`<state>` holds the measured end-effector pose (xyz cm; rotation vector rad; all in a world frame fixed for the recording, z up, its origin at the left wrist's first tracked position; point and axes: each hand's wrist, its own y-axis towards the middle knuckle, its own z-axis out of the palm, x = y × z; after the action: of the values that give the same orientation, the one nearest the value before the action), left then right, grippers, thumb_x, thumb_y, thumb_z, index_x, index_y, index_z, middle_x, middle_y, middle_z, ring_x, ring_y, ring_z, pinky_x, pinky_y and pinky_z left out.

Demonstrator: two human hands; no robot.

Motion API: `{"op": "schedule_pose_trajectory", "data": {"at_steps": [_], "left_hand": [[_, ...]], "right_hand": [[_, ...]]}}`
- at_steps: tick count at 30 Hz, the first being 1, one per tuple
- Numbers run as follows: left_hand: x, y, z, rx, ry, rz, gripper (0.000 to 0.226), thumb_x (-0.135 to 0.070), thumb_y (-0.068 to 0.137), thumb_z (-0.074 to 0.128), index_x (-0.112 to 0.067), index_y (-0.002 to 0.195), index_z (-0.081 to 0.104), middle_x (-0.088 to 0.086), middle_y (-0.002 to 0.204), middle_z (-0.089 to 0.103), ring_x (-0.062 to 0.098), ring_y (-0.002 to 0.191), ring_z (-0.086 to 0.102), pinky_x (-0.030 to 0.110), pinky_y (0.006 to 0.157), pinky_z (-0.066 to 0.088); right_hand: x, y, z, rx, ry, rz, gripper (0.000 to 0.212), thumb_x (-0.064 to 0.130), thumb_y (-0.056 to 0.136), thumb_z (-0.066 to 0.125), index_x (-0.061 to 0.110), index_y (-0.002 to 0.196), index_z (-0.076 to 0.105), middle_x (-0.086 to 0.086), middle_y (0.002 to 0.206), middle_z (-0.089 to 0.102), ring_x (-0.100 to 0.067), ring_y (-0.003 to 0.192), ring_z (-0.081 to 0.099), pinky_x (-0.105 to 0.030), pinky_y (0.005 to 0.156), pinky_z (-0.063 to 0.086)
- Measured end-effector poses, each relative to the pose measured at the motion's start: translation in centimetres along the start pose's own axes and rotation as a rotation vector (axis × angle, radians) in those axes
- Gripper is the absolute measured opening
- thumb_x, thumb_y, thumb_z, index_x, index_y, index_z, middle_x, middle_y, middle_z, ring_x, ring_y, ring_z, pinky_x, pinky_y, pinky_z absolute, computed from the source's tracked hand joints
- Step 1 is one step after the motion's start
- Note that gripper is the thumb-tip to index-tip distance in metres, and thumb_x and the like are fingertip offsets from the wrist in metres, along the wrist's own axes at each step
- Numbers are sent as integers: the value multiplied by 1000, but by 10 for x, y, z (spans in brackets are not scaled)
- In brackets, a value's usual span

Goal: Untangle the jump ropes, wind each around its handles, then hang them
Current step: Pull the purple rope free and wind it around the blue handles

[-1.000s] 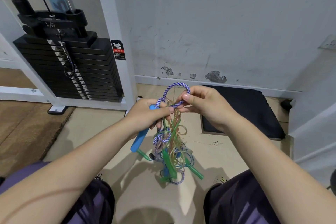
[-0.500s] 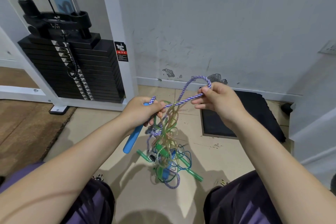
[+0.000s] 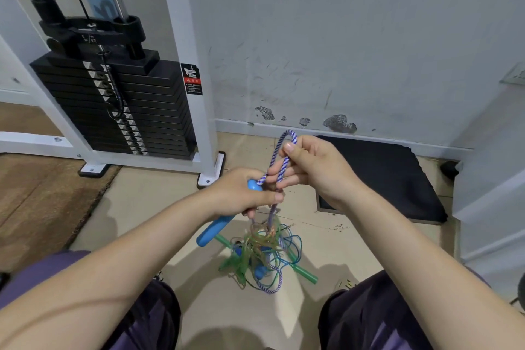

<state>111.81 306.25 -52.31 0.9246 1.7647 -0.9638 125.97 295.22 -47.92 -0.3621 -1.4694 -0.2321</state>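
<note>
the untangling step is in hand: the left hand (image 3: 241, 193) grips the blue handle (image 3: 216, 231), the right hand (image 3: 309, 170) pinches a rope loop (image 3: 284, 156) at 12 o'clock above the tangle (image 3: 261, 256), which probably needs pulling free next.

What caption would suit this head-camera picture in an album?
Left hand grips a blue handle while right hand pinches a purple-white rope loop above the tangled ropes.

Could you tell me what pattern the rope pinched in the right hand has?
Blue-and-white twisted braid, seen in the head view.
</note>
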Motion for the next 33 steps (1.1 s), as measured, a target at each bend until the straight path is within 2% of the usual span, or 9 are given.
{"op": "schedule_pose_trajectory", "data": {"at_steps": [5,7,10,16,19,21,23,28,33], "left_hand": [[-1,-1,-16,153,92,-37,18,-29,88,74,-13,79,72,14,84,71,14,45,51,22,50,42],[-1,-4,-25,208,269,-78,22,-34,89,72,-16,77,73,8,84,75,15,46,52,23,50,41],[-1,-8,-42,112,411,-108,20,-30,89,73,-14,76,73,2,80,77,17,46,53,21,49,39],[-9,-13,-44,-7,134,17,17,-27,88,73,-11,80,75,6,72,75,6,55,53,23,46,34],[-12,-14,-34,51,75,70,16,-26,89,73,-13,80,75,9,67,72,11,58,57,23,46,38],[-12,-14,-29,64,58,71,20,-25,89,74,-8,79,72,8,59,68,14,53,58,22,44,38],[-11,-13,-24,56,26,67,22,-21,88,74,-3,77,68,5,52,60,14,46,53,19,43,37],[-11,-9,-24,-9,-12,55,19,-20,88,74,-8,75,66,2,51,54,15,47,49,20,44,35],[-8,-8,-21,4,-5,36,21,-20,87,75,-3,77,68,4,54,59,15,50,51,19,46,37]], "right_hand": [[4,0,-9,-112,-50,-48,14,9,95,59,0,85,55,-16,68,70,-27,60,70,-24,47,53],[5,2,-17,-207,-26,-69,16,7,93,61,2,81,53,-18,69,70,-25,59,71,-24,47,54],[6,5,-30,-344,-84,-60,21,6,91,66,5,75,51,-18,66,68,-21,54,69,-28,47,55],[6,1,-37,-474,-805,-50,45,42,80,77,8,65,52,-9,57,64,-20,54,55,-32,60,45],[10,-6,-18,-257,-657,-195,28,31,90,68,7,78,60,-2,74,66,-8,69,55,-28,70,44],[9,-8,-6,-17,-484,-193,12,14,95,61,2,93,61,-11,90,70,-11,84,61,-27,83,48],[6,-9,0,115,-479,-145,9,5,96,57,-2,101,59,-14,87,65,-15,81,60,-27,82,49],[0,-10,-6,301,-508,102,17,5,94,60,-1,109,55,-11,81,57,-19,68,55,-30,69,51],[-7,-10,-1,293,-573,106,19,17,88,70,5,99,59,-4,75,55,-13,65,50,-28,65,42]]}}
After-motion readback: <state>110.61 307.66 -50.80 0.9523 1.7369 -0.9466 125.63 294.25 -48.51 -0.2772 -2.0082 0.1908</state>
